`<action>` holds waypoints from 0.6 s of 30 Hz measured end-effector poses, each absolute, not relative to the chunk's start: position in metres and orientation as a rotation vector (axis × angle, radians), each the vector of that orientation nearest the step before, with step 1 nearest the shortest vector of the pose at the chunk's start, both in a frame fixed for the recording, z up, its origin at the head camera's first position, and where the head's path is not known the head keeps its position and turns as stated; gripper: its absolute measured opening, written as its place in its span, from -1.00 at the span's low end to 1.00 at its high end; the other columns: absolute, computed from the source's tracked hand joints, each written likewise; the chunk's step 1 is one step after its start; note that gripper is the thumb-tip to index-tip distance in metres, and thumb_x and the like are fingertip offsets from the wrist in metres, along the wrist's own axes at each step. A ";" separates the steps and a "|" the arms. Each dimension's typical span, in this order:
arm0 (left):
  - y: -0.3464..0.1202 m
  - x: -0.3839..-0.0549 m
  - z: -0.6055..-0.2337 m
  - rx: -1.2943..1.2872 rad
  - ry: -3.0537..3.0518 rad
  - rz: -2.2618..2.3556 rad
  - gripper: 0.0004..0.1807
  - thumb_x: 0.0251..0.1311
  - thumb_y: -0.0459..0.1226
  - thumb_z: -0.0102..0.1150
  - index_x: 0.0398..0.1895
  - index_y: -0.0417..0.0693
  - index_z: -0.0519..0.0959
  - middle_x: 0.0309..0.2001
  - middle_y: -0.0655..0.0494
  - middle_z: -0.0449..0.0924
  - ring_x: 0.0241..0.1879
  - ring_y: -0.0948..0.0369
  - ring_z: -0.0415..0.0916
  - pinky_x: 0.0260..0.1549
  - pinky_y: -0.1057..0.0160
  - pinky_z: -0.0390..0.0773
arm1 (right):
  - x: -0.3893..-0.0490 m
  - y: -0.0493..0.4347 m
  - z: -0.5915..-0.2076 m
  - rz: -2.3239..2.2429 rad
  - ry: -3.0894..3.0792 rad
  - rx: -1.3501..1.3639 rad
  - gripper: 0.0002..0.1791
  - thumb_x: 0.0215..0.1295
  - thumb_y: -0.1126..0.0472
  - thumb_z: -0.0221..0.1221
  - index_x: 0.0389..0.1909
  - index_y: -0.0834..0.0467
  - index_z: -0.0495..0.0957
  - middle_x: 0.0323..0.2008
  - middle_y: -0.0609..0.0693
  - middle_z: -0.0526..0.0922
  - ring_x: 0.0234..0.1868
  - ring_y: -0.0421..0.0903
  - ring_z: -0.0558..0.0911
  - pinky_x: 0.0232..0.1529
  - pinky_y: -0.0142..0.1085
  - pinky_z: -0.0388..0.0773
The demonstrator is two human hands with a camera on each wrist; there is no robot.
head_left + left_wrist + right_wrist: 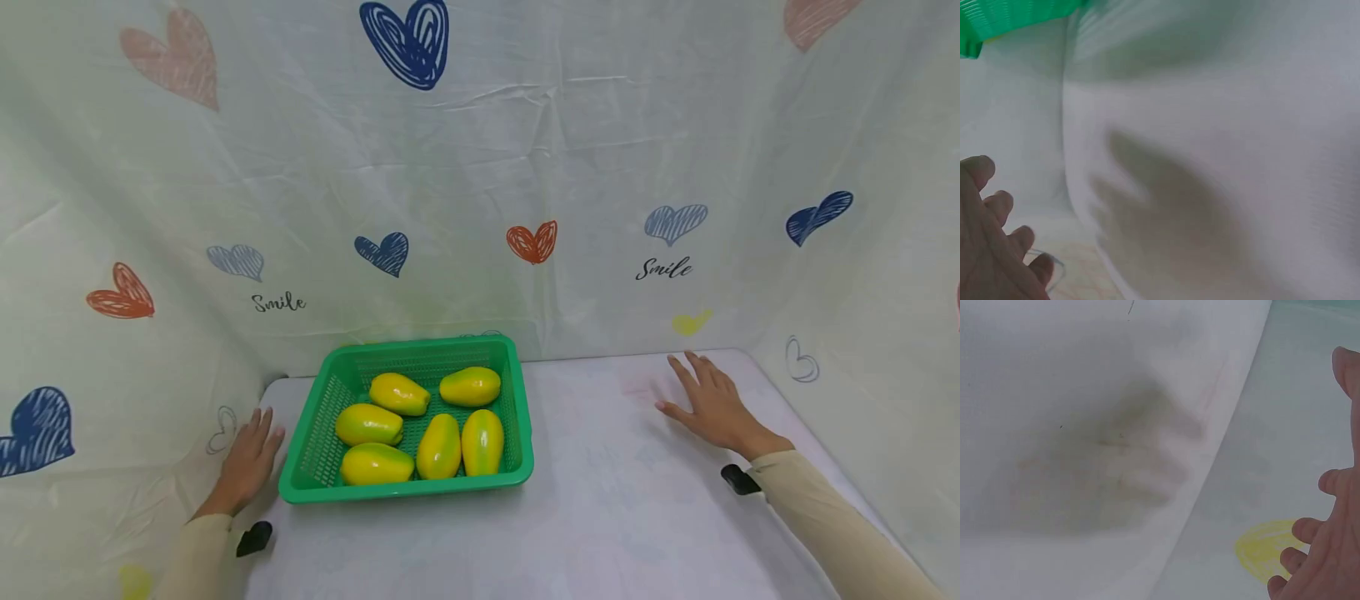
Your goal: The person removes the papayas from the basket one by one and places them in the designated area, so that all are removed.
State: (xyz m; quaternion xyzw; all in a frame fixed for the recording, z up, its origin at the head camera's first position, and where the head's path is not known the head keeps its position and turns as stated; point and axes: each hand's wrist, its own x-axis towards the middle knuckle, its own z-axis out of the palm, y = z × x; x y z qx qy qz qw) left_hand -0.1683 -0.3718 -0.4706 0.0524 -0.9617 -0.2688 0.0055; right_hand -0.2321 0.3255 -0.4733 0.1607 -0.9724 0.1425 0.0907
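Note:
A green plastic basket [408, 490] stands at the back of the table, left of the middle. Inside lie several glossy oval fruits [438, 447], yellow with green tinges, like papayas or mangoes. Just left of the basket hovers my left hand [251, 458], fingers extended and holding nothing. The left wrist view has its fingertips [1002, 203] at the lower left, with a corner of the basket above. Far to the right, my right hand [712, 406] is spread over the table's back right part, empty too. Its palm and fingers [1308, 530] fill the right edge of its wrist view.
A white cloth covers the table [600, 500], and both hands cast shadows on it. White curtains [465, 167] printed with hearts rise behind and at both sides. Close under each wrist is a small black device, one by the left sleeve [255, 538], one by the right [739, 479].

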 end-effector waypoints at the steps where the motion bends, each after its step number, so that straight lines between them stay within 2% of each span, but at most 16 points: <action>1: -0.372 -0.169 -0.468 0.151 -3.009 -0.874 -0.24 0.42 0.08 -0.59 0.39 -0.38 -0.26 0.38 -0.39 -0.43 0.31 -0.34 -0.46 0.14 -0.36 -0.34 | -0.232 0.323 -0.472 0.423 -2.892 0.481 -0.02 0.18 -0.21 0.14 0.42 0.24 -0.06 0.35 0.39 -0.10 0.31 0.40 -0.10 0.19 0.30 -0.19; 5: -0.370 -0.170 -0.456 0.111 -3.002 -1.059 -0.25 0.42 0.07 -0.62 0.40 -0.34 -0.34 0.38 -0.37 -0.51 0.32 -0.30 -0.51 0.15 -0.35 -0.36 | -0.229 0.314 -0.466 0.419 -2.894 0.507 -0.02 0.17 -0.19 0.16 0.42 0.23 -0.06 0.36 0.37 -0.11 0.32 0.39 -0.11 0.21 0.29 -0.22; 9: -0.365 -0.170 -0.441 0.139 -3.010 -1.267 -0.20 0.38 0.16 -0.64 0.41 -0.23 -0.44 0.38 -0.33 -0.55 0.33 -0.27 -0.56 0.13 -0.37 -0.37 | -0.226 0.302 -0.458 0.427 -2.878 0.564 -0.03 0.18 -0.20 0.15 0.43 0.20 -0.08 0.37 0.34 -0.11 0.33 0.37 -0.12 0.23 0.26 -0.23; 12: -0.361 -0.171 -0.432 0.178 -3.023 -1.390 -0.16 0.34 0.23 -0.62 0.42 -0.13 -0.46 0.40 -0.32 -0.50 0.33 -0.30 -0.45 0.12 -0.39 -0.25 | -0.223 0.294 -0.452 0.421 -2.863 0.609 -0.03 0.19 -0.23 0.12 0.44 0.17 -0.07 0.38 0.31 -0.11 0.34 0.34 -0.11 0.23 0.24 -0.20; 15: -0.356 -0.172 -0.427 0.210 -3.036 -1.460 -0.14 0.30 0.27 -0.56 0.44 -0.04 -0.43 0.41 -0.31 -0.40 0.32 -0.32 -0.25 0.10 -0.40 -0.09 | -0.221 0.286 -0.447 0.421 -2.842 0.646 -0.05 0.17 -0.23 0.13 0.43 0.14 -0.04 0.38 0.27 -0.09 0.35 0.30 -0.10 0.24 0.22 -0.18; 18: -0.351 -0.173 -0.425 0.216 -3.044 -1.492 -0.12 0.29 0.27 -0.41 0.46 0.02 -0.38 0.42 -0.29 -0.30 0.30 -0.31 -0.09 0.08 -0.39 0.02 | -0.219 0.278 -0.443 0.413 -2.826 0.674 -0.05 0.16 -0.24 0.14 0.43 0.13 -0.03 0.38 0.26 -0.08 0.35 0.28 -0.10 0.24 0.20 -0.16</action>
